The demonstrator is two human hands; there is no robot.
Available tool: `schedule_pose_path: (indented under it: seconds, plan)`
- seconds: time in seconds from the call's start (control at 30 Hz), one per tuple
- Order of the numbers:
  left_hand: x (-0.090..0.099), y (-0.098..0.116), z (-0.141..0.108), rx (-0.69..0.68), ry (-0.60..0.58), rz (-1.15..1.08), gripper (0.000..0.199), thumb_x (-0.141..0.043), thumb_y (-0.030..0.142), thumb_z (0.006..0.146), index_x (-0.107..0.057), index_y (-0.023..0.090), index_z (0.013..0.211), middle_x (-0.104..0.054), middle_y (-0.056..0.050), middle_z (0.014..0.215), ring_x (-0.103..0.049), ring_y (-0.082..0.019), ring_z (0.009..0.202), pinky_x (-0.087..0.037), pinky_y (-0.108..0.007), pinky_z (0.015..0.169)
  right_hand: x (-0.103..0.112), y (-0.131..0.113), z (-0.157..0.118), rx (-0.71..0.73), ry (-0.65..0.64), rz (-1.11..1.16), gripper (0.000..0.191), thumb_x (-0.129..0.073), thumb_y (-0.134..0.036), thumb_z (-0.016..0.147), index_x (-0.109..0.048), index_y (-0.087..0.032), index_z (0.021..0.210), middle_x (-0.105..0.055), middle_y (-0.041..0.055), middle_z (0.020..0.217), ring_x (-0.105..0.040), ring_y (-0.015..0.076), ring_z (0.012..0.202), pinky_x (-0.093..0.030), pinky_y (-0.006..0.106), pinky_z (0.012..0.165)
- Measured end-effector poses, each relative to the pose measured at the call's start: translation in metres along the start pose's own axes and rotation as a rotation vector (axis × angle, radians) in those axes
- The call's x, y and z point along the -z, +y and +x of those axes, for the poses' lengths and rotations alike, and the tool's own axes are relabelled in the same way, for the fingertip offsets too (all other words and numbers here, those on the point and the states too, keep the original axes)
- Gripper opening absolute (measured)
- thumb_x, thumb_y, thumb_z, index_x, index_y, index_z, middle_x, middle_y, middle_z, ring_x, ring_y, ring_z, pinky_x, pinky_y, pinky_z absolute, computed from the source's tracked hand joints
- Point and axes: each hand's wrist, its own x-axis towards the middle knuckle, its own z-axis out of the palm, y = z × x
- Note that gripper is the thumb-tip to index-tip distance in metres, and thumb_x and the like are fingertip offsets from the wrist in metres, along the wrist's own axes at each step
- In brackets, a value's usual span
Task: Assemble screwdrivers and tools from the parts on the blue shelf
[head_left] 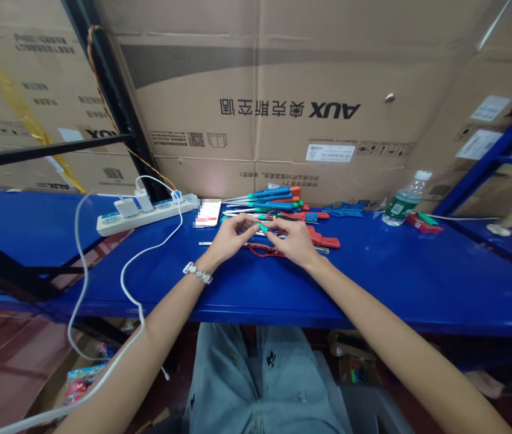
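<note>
My left hand [233, 236] and my right hand [295, 242] meet above the blue table, fingertips pinched together on a small green piece [263, 228]. Its exact kind is too small to make out. Just beyond my fingers lies a heap of screwdrivers [278, 194] with blue, green and red-orange handles, their shafts pointing left. A red-handled tool [327, 241] lies on the right of my right hand, partly hidden by it. Under my hands are a thin metal shaft [205, 243] and a red looped piece [265, 252], both partly covered.
A white power strip [147, 214] with plugs and cables stands left, beside a phone [207, 213]. To the right are a blue tool [344, 208], a plastic bottle [404, 202] and a red-green item [423, 223]. Large cardboard boxes [192, 72] rise behind the blue table [373, 289].
</note>
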Motion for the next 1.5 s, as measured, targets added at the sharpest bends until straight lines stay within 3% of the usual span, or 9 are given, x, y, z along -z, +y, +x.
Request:
schedule_pose_path:
  seconds: [0.17,0.3,0.43,0.57,0.7,0.83,0.97,1.17,1.5]
  plan:
    - [0.013,-0.005,-0.001,0.048,-0.135,0.085,0.023,-0.078,0.037,0.08,-0.076,0.015,0.088,-0.075,-0.006,0.081,-0.067,-0.016,0.074,-0.054,-0.029,0.071,0.011,0.011,0.002,0.17,-0.19,-0.163,0.019,-0.063,-0.014,0.087,-0.077,-0.021,0.098,-0.079,0.0062,0.102,-0.072,0.0225,0.095,-0.055,0.035,0.087]
    - [0.015,-0.007,-0.002,-0.002,-0.165,0.186,0.016,-0.077,0.032,0.082,-0.075,0.017,0.088,-0.073,-0.004,0.079,-0.065,-0.014,0.071,-0.053,-0.028,0.069,0.01,0.009,0.002,0.227,-0.28,-0.23,0.019,-0.061,-0.013,0.088,-0.075,-0.021,0.097,-0.077,0.0074,0.101,-0.07,0.0239,0.098,-0.053,0.041,0.093]
    - [0.019,-0.007,-0.002,-0.034,-0.19,0.237,0.015,-0.075,0.03,0.085,-0.072,0.016,0.08,-0.069,-0.003,0.076,-0.062,-0.013,0.067,-0.052,-0.026,0.066,0.009,0.008,0.0,0.146,-0.228,-0.179,0.033,-0.06,-0.011,0.084,-0.071,-0.02,0.113,-0.073,0.0095,0.112,-0.067,0.0242,0.104,-0.053,0.042,0.093]
    - [0.024,-0.008,-0.003,-0.068,-0.265,0.337,0.007,-0.075,0.023,0.084,-0.075,0.018,0.081,-0.066,-0.001,0.073,-0.06,-0.013,0.067,-0.049,-0.026,0.065,0.012,0.013,-0.004,0.003,-0.158,-0.136,0.021,-0.056,-0.013,0.086,-0.071,-0.019,0.1,-0.073,0.0087,0.1,-0.068,0.0227,0.093,-0.054,0.038,0.084]
    - [0.027,-0.011,-0.001,-0.104,-0.335,0.427,0.007,-0.072,0.021,0.086,-0.075,0.018,0.081,-0.064,-0.001,0.076,-0.059,-0.012,0.066,-0.048,-0.026,0.064,0.01,0.017,-0.009,-0.069,-0.192,-0.209,0.012,-0.058,-0.016,0.088,-0.07,-0.019,0.088,-0.072,0.0077,0.091,-0.065,0.0234,0.089,-0.051,0.039,0.083]
    - [0.025,-0.013,0.001,-0.155,-0.339,0.505,0.009,-0.069,0.023,0.09,-0.075,0.019,0.085,-0.066,-0.002,0.082,-0.059,-0.013,0.069,-0.048,-0.027,0.067,0.003,0.019,-0.014,-0.108,-0.264,-0.186,0.015,-0.058,-0.014,0.089,-0.068,-0.018,0.099,-0.07,0.0078,0.095,-0.064,0.022,0.09,-0.05,0.038,0.084]
    - [0.022,-0.012,0.001,-0.159,-0.378,0.515,0.009,-0.067,0.023,0.091,-0.076,0.019,0.089,-0.068,-0.003,0.086,-0.062,-0.014,0.073,-0.049,-0.028,0.071,-0.003,0.02,-0.018,-0.099,-0.341,-0.143,0.029,-0.055,-0.01,0.086,-0.063,-0.017,0.114,-0.066,0.0077,0.097,-0.062,0.0203,0.089,-0.05,0.034,0.081]
    - [0.023,-0.01,-0.001,-0.113,-0.377,0.492,0.011,-0.068,0.026,0.09,-0.078,0.021,0.09,-0.07,-0.004,0.084,-0.064,-0.016,0.073,-0.05,-0.031,0.072,-0.003,0.02,-0.02,0.013,-0.362,-0.172,0.037,-0.048,-0.007,0.088,-0.059,-0.017,0.122,-0.063,0.009,0.099,-0.059,0.0229,0.094,-0.049,0.04,0.09]
    - [0.023,-0.008,-0.001,-0.078,-0.407,0.419,0.012,-0.071,0.028,0.088,-0.08,0.021,0.088,-0.073,-0.005,0.082,-0.064,-0.017,0.071,-0.051,-0.03,0.071,-0.002,0.017,-0.02,0.002,-0.407,-0.199,0.037,-0.044,-0.008,0.091,-0.059,-0.015,0.123,-0.06,0.0125,0.108,-0.058,0.0243,0.1,-0.049,0.042,0.095]
